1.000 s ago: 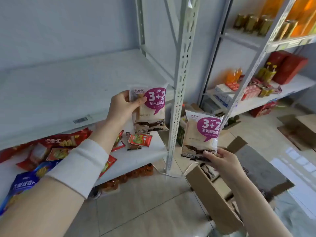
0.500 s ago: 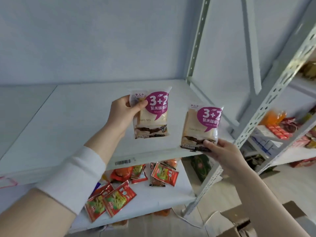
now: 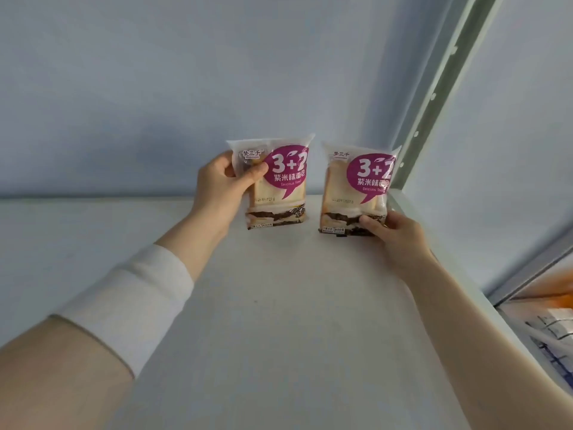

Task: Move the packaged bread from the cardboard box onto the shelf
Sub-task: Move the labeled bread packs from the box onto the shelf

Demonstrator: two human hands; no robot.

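Observation:
Two packaged breads with a purple "3+2" label stand upright side by side near the back of the white shelf [image 3: 279, 321]. My left hand [image 3: 221, 186] grips the left bread pack [image 3: 279, 184] by its upper left corner. My right hand [image 3: 393, 234] holds the right bread pack [image 3: 356, 190] at its lower right corner. Both packs face me, with their bottom edges at or just above the shelf board; I cannot tell if they touch it. The cardboard box is out of view.
A pale wall [image 3: 186, 88] closes the back of the shelf. A perforated metal upright [image 3: 434, 110] rises at the right rear corner. Beyond the shelf's right edge, a lower shelf holds white boxes [image 3: 555, 330] and something orange.
Both hands have carried the bread packs up and deep over the shelf toward the back wall. The view has risen, so the box and the lower snack shelf are gone from sight.

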